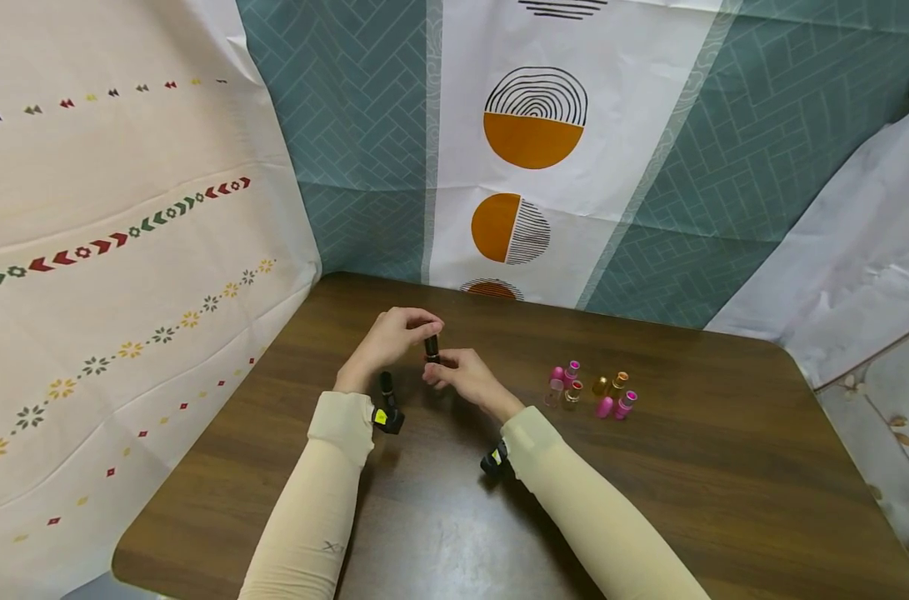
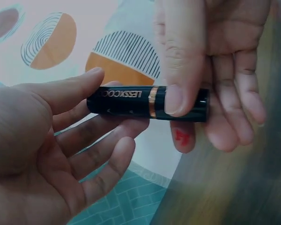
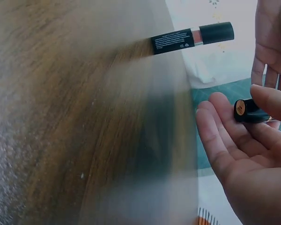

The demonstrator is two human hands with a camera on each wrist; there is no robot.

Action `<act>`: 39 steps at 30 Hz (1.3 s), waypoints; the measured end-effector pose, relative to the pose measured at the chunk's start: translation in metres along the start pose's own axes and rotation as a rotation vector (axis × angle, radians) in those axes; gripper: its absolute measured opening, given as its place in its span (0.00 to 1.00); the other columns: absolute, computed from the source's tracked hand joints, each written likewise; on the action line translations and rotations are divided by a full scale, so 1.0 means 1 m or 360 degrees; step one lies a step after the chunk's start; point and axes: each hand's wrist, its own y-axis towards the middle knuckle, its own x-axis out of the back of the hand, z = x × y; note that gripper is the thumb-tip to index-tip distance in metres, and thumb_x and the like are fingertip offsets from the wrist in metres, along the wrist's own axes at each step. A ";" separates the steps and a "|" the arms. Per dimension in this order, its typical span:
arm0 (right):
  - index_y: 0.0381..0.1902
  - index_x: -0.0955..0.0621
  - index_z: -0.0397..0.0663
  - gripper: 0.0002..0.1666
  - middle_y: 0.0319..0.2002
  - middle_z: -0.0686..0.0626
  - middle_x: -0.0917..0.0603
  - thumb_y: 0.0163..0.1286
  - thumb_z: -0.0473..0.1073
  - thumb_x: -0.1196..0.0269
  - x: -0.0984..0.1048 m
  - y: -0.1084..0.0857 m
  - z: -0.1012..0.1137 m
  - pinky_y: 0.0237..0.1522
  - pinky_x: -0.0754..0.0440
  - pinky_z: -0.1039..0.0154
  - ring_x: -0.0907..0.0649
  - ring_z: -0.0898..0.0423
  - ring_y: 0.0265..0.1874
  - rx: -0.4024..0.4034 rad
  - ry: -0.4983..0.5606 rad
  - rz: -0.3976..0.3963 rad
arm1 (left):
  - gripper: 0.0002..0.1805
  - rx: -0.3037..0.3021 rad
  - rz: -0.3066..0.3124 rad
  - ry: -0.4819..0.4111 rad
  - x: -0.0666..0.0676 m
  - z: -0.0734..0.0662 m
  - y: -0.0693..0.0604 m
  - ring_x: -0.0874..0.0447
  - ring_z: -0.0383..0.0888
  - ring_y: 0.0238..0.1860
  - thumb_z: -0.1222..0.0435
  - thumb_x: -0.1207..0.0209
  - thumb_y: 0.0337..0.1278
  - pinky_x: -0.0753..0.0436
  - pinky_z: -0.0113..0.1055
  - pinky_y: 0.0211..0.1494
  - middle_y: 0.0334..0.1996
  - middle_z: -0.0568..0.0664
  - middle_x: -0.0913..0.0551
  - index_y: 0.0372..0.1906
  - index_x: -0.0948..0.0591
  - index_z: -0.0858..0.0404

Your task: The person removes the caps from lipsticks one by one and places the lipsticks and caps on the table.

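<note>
A black lipstick [image 1: 432,346] with a gold band is held upright between both hands above the table. My left hand [image 1: 397,337] pinches its upper end. Around the lower end, the thumb and fingers of my right hand [image 1: 465,375] hold on. Seen from the left wrist, the lipstick tube [image 2: 122,102] bears pale lettering, and one right fingertip [image 2: 182,138] carries a red smear. The right wrist view shows the lipstick's round gold-coloured end [image 3: 240,108]. Beside my left wrist stands a second black lipstick [image 1: 387,383], which has a printed label [image 3: 173,41].
To the right of my hands, several small pink and gold lipsticks [image 1: 572,372] stand in a group, with caps [image 1: 605,407] beside them. All stand on a brown wooden table [image 1: 694,467]. Patterned cloths [image 1: 364,150] hang behind the table and along its left side.
</note>
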 end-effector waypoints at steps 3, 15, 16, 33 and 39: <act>0.53 0.19 0.22 0.18 0.43 0.34 0.11 0.79 0.37 0.39 0.003 -0.001 -0.002 0.51 0.13 0.49 0.12 0.40 0.45 -0.0003 -0.0005 -0.0033 | 0.17 -0.0017 -0.0003 -0.0040 -0.005 0.000 0.002 0.17 0.53 0.56 0.55 0.38 0.74 0.21 0.53 0.62 0.53 0.53 0.12 0.57 0.13 0.61; 0.52 0.18 0.21 0.16 0.40 0.31 0.12 0.77 0.35 0.38 0.018 -0.013 -0.008 0.51 0.14 0.44 0.13 0.34 0.42 0.0062 0.0025 -0.0171 | 0.15 -0.0101 -0.0019 -0.0085 -0.029 -0.006 0.015 0.15 0.50 0.53 0.59 0.37 0.73 0.19 0.49 0.59 0.51 0.52 0.11 0.57 0.12 0.59; 0.51 0.18 0.22 0.16 0.39 0.33 0.12 0.77 0.35 0.38 0.019 -0.015 -0.008 0.50 0.13 0.45 0.13 0.36 0.41 0.0057 0.0019 -0.0189 | 0.15 -0.0109 -0.0019 -0.0097 -0.031 -0.007 0.017 0.15 0.50 0.52 0.59 0.37 0.73 0.19 0.49 0.58 0.51 0.52 0.11 0.57 0.12 0.59; 0.47 0.16 0.25 0.14 0.34 0.40 0.10 0.77 0.36 0.37 0.046 -0.032 -0.011 0.48 0.15 0.45 0.13 0.52 0.32 0.0005 -0.0183 -0.0340 | 0.14 -0.0075 -0.0103 -0.0148 -0.060 -0.027 0.033 0.14 0.50 0.51 0.60 0.35 0.72 0.18 0.48 0.56 0.49 0.52 0.10 0.56 0.11 0.59; 0.42 0.14 0.32 0.10 0.31 0.43 0.11 0.76 0.37 0.36 0.053 -0.036 -0.011 0.43 0.14 0.53 0.14 0.51 0.31 -0.0049 -0.0282 -0.0419 | 0.14 -0.0041 -0.0208 -0.0144 -0.074 -0.031 0.037 0.14 0.53 0.54 0.59 0.36 0.72 0.18 0.50 0.59 0.51 0.52 0.10 0.56 0.11 0.58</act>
